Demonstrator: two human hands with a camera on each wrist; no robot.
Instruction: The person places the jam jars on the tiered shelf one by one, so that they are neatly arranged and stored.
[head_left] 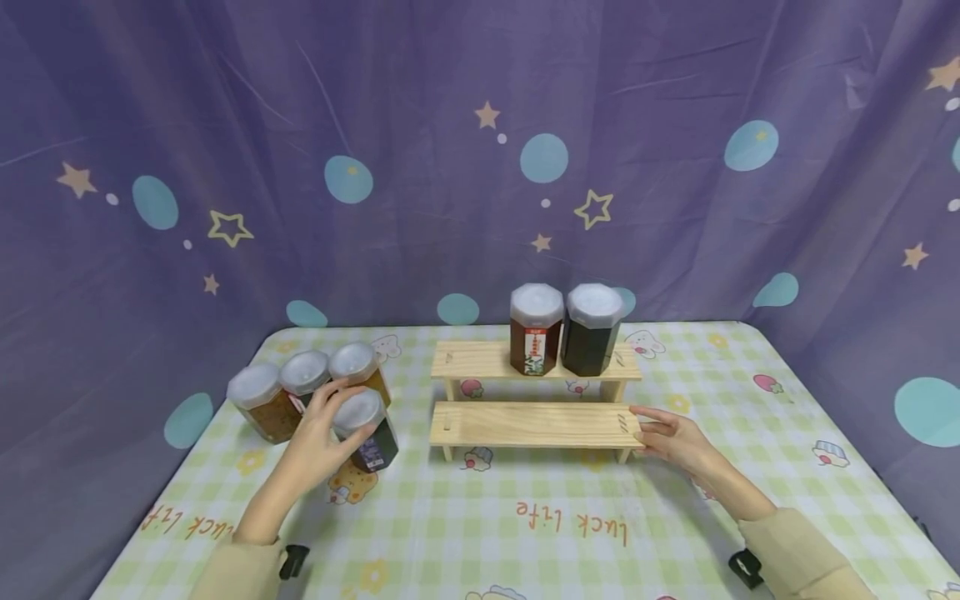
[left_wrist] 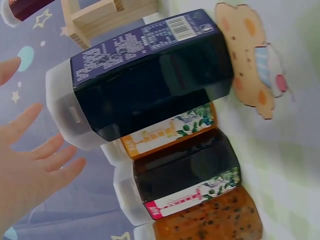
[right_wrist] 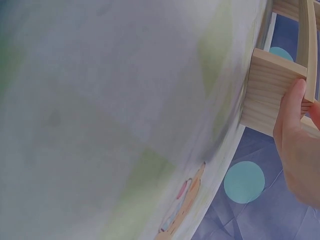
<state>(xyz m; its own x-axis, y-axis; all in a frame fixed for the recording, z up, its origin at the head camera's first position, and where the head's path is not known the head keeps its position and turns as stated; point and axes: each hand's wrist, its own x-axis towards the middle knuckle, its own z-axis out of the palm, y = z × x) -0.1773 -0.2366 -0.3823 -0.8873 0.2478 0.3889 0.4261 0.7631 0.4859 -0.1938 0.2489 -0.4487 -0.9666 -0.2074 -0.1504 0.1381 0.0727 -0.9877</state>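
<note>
My left hand [head_left: 321, 433] is spread around the lid of a dark jar with a purple label [head_left: 375, 446], near the table's left side. In the left wrist view the fingers stand apart from the white lid of that jar [left_wrist: 155, 75], which is upright on the cloth. At the right end of a two-step wooden shelf [head_left: 525, 423], my right hand [head_left: 678, 442] holds the lower board's edge between thumb and fingers. A red-brown jar [head_left: 536, 329] and a dark jar [head_left: 592, 329] stand on the upper step, toward its right.
Behind the left hand stand an orange-brown jar with dark specks [head_left: 273, 417], a jar with a pink-and-white label [left_wrist: 187, 172] and a yellow-orange jar [head_left: 382, 385], close together. A checked cloth [head_left: 465, 533] covers the table. Purple curtains [head_left: 420, 108] hang at the back and sides.
</note>
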